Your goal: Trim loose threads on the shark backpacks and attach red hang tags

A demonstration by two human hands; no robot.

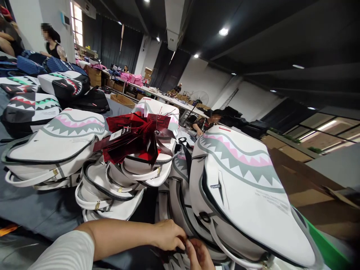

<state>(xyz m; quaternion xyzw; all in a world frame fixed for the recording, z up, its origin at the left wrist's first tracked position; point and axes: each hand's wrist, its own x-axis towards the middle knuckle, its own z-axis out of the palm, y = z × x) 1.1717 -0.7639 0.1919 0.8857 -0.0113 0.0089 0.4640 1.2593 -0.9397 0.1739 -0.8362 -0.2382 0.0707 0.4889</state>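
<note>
The left hand [168, 235], at the end of a bare forearm below a white sleeve, curls its fingers shut on the bottom edge of the white backpack [242, 195], a smooth, rounded shell printed with a pink-and-grey shark mouth. The right hand [199, 255] meets it there, cut off by the frame, and its grip cannot be told. Similar white bags [59, 146] and glossy red tags [135, 137] crowd the grey table [36, 210], with bare room at the left.

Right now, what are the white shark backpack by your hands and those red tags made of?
The white shark backpack looks like smooth faux leather or coated fabric: soft sheen, dark piping. The red tags look like glossy card or plastic, stiff, flat and shiny; I cannot tell which.
</note>
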